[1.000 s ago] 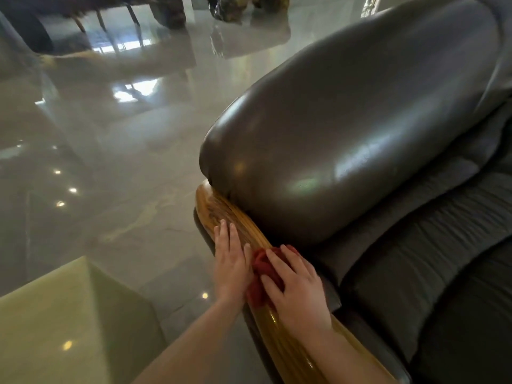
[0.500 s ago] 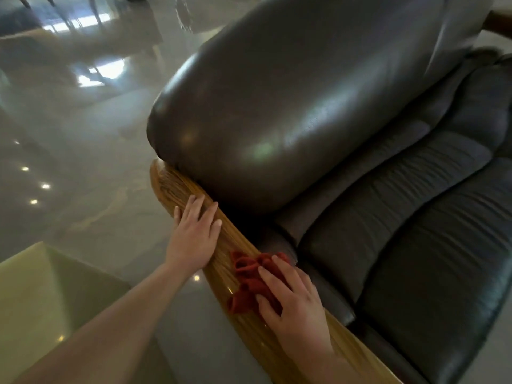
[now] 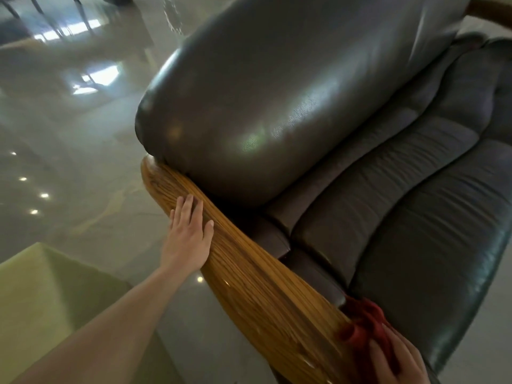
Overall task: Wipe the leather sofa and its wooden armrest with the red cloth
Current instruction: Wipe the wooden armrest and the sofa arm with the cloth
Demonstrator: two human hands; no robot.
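A dark leather sofa [image 3: 291,106] fills the right side, with a bulging backrest and a ribbed seat cushion [image 3: 415,217]. Its wooden armrest [image 3: 257,278] runs diagonally from the middle to the bottom right. My left hand [image 3: 188,234] lies flat on the armrest's outer side near its far end, fingers apart, holding nothing. My right hand [image 3: 399,358] is at the bottom right edge, pressing the crumpled red cloth [image 3: 363,322] onto the near end of the armrest. Part of that hand is cut off by the frame.
A glossy grey floor [image 3: 69,148] with light reflections spreads to the left. A pale green block-shaped table [image 3: 41,295] stands at the lower left, close to the armrest. Chair legs show at the top left.
My right hand has slid the red cloth down the armrest towards me, away from the left hand. The left hand stays near the armrest's far end. The view has shifted.
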